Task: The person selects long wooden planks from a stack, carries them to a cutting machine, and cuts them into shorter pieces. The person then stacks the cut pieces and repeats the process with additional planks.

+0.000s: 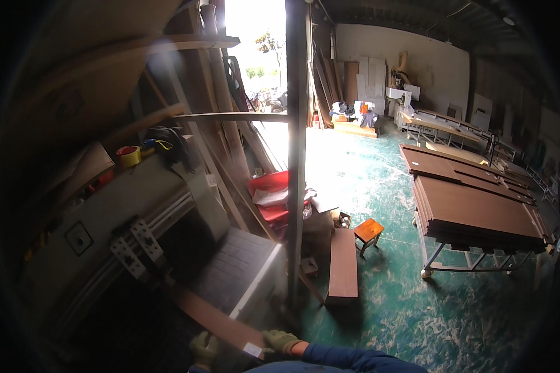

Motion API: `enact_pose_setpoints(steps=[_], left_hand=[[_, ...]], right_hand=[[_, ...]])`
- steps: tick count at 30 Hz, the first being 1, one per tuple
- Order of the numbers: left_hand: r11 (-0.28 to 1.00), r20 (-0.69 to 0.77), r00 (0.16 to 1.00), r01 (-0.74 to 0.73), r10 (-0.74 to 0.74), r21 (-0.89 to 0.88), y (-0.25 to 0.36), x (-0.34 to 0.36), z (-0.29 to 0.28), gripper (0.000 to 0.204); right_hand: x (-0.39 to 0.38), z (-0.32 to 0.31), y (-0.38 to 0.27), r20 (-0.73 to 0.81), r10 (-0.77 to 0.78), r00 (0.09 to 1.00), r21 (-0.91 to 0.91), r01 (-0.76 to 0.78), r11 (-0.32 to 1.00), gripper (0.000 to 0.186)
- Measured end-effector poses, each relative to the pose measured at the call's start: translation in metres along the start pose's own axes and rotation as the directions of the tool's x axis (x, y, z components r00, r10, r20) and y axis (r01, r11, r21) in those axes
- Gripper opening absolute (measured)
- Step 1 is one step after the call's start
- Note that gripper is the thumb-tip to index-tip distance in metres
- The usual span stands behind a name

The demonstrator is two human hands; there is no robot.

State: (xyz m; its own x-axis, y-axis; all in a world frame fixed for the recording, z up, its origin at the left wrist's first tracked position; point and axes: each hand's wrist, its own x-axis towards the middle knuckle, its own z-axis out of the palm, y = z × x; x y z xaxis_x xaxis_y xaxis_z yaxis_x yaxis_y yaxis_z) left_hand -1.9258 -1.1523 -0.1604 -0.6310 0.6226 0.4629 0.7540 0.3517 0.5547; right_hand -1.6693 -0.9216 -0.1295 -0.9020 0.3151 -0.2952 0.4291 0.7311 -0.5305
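A long brown board (221,320) lies in front of me at the lower left, with a white label on its near end. Its far end runs into the dark bed of a machine, under a metal clamp-like carriage (137,247) on rails. My left hand (203,348), in an olive glove, grips the board's left edge close to the near end. On the opposite edge, beside the label, my right hand (282,342) holds the board with bent gloved fingers. Shadow partly hides the left fingers.
A grey machine table (236,264) adjoins the board, and a dark post (297,155) rises beyond it. Ahead stand a brown panel-topped bench (344,264) and a wooden stool (369,230). A cart of stacked brown panels (479,208) is at the right. Yellow tape (129,156) rests on the machine.
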Motion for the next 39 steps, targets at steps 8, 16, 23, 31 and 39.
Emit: enact_pose_setpoints(steps=[8,16,23,31,39], left_hand=[[0.959,0.372,0.909,0.088,-0.188,0.269,-0.037,0.131,0.053,0.087],[0.958,0.312,0.94,0.046,-0.138,0.284,-0.044,0.128,0.079,0.083],[0.91,-0.018,0.996,-0.072,0.086,0.408,-0.048,0.132,0.103,0.072],[0.929,0.074,0.996,0.013,-0.044,0.369,-0.058,0.131,0.112,0.074],[0.907,0.062,0.997,-0.063,0.041,0.417,-0.055,0.13,0.102,0.075]], right_hand=[[0.038,-0.003,-0.031,0.033,0.122,0.992,0.008,-0.122,0.992,0.072],[0.036,-0.016,-0.054,0.061,0.254,0.965,0.138,-0.26,0.956,0.066],[0.058,-0.031,-0.042,0.259,0.228,0.939,0.156,-0.274,0.949,0.085],[0.079,0.014,0.008,0.235,0.12,0.964,0.256,-0.181,0.95,0.095],[0.085,0.022,0.01,0.147,0.173,0.974,0.327,-0.213,0.921,0.073]])
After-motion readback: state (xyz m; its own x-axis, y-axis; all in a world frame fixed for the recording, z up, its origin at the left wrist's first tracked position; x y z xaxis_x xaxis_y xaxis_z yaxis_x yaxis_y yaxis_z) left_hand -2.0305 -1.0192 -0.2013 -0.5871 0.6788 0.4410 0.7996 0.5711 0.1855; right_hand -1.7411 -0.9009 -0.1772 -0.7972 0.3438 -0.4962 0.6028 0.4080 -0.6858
